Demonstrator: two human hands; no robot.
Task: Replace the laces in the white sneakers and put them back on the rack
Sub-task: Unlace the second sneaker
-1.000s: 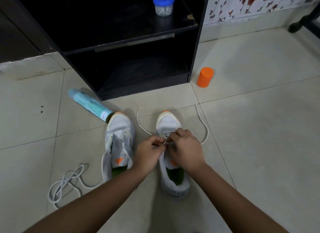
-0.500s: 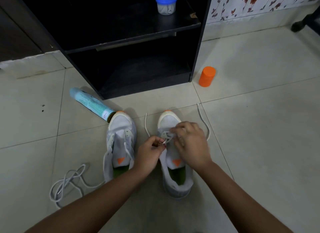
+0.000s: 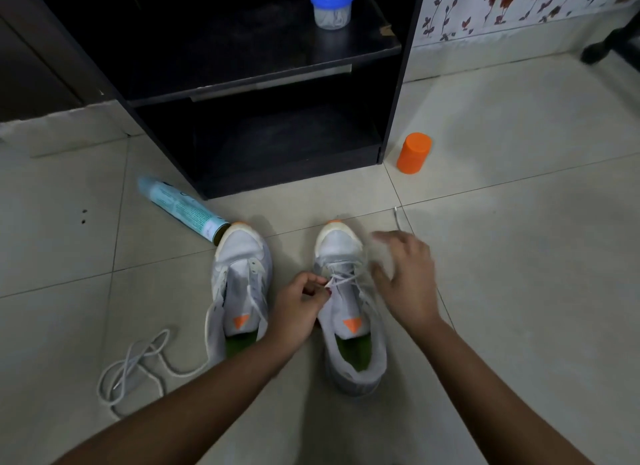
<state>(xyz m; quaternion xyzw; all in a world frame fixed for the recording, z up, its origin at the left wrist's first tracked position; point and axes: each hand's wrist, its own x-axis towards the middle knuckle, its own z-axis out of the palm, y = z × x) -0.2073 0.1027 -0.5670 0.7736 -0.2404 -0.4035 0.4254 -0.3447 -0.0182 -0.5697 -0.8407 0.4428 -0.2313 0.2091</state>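
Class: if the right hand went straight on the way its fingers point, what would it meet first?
Likely the toe of the right sneaker: the open right hand aims forward-left toward it. The hand is blurred and its height is unclear, so it might pass above.

Blue spray can [image 3: 183, 208] lying flat; orange bottle [image 3: 413, 153] upright; blue-lidded jar [image 3: 331, 4]

Two white sneakers stand side by side on the floor, toes toward the black rack [image 3: 398, 84], with orange toe tips and tongue tabs and green insoles. The left sneaker [image 3: 239, 291] is unlaced; a loose lace [image 3: 138, 364] lies tangled left of its heel. The right sneaker [image 3: 346, 312] has a lace [image 3: 341, 277] crossed through its front eyelets, with one end trailing to its right.
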